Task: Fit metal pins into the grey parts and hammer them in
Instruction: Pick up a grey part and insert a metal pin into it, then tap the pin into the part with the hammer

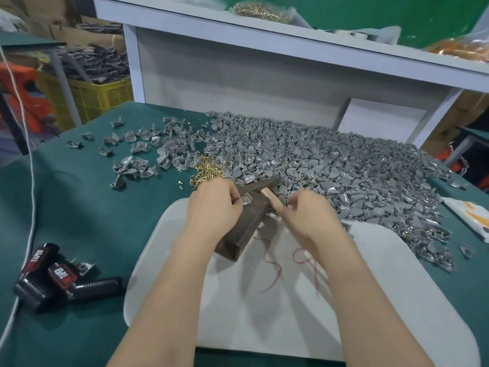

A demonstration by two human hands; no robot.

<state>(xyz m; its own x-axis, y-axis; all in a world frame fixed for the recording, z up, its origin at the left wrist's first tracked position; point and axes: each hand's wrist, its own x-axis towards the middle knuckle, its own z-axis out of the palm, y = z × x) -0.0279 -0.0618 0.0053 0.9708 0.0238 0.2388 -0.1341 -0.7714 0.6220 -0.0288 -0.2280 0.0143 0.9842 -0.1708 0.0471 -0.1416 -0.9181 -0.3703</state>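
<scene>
2 hands: left hand (211,205), right hand (309,211). 1 hammer (267,193) at right hand. 1 metal block (244,229) under left hand, 1 grey part (247,202) on it. Uncountable: loose grey parts (330,165) beyond right hand, brass pins (206,169) beyond left hand. 2 tape dispensers (62,278) well left of left hand.

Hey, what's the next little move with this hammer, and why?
Probably a short tap straight down. The right hand grips the hammer with its head just over the grey part, which the left hand holds on the dark block, so the strike looks set up.
</scene>
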